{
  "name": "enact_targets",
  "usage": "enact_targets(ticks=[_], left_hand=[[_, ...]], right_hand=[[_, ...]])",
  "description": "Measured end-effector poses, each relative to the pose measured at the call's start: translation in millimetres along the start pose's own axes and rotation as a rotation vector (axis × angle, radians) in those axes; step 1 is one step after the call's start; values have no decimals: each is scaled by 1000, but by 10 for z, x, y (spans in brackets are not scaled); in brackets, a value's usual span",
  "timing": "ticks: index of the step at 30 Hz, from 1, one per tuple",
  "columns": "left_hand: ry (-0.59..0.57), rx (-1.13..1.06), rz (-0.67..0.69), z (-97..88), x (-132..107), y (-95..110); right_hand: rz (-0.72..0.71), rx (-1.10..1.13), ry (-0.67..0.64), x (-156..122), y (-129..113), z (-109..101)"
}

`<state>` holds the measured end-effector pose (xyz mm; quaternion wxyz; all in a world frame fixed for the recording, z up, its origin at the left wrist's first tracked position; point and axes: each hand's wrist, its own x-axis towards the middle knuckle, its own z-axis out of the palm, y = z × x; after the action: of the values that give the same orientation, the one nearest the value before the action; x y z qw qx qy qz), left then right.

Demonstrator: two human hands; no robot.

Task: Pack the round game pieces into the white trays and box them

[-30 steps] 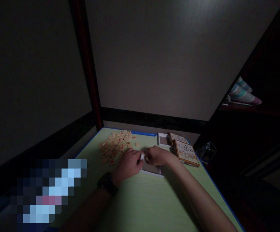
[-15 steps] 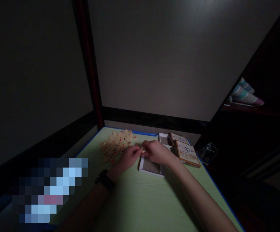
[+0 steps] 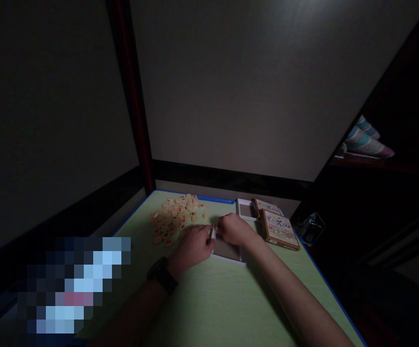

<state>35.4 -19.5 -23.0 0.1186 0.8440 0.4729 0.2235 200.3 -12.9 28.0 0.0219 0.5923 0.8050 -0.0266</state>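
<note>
My left hand (image 3: 193, 245), with a dark watch on its wrist, rests curled at the left wall of a shallow white box tray (image 3: 227, 254) on the green table (image 3: 216, 303). My right hand (image 3: 234, 229) is curled over the tray's far edge, fingertips meeting the left hand's. A small pale piece (image 3: 213, 233) shows between the two hands; which hand pinches it is unclear. A heap of several round pale game discs (image 3: 176, 217) with red and dark marks lies just left of the hands.
A second white tray (image 3: 245, 210) and two orange-edged printed box lids (image 3: 279, 229) lie at the table's far right. A clear container (image 3: 310, 227) stands off the right edge. A dark red post (image 3: 132, 96) rises behind the table. A blurred patch covers the lower left.
Half a second ago both hands were raised near the discs holding a small piece between them; they have come back down to the tray's left wall, as they were one second ago.
</note>
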Motion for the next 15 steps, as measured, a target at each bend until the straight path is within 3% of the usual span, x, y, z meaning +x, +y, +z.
enact_targets(ticks=[15], left_hand=[[-17,7,30,-10,-1,8]], right_hand=[[3,-25,12,33,-43,115]])
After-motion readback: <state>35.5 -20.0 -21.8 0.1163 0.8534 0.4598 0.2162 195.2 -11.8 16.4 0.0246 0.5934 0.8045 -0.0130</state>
